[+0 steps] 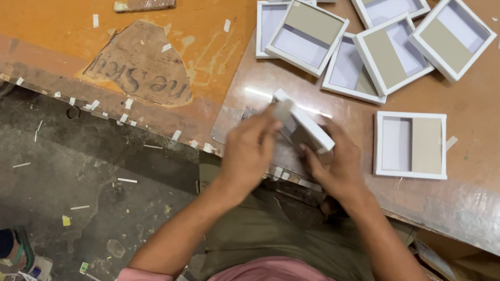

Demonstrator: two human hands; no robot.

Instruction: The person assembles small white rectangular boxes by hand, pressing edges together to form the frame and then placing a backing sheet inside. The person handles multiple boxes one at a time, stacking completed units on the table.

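Tilting between left hand (250,150) and right hand (336,167), white tray (305,126).

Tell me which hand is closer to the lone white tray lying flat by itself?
Right. The right hand sits just left of the lone tray; the left hand is farther left, beyond the box both hands hold.
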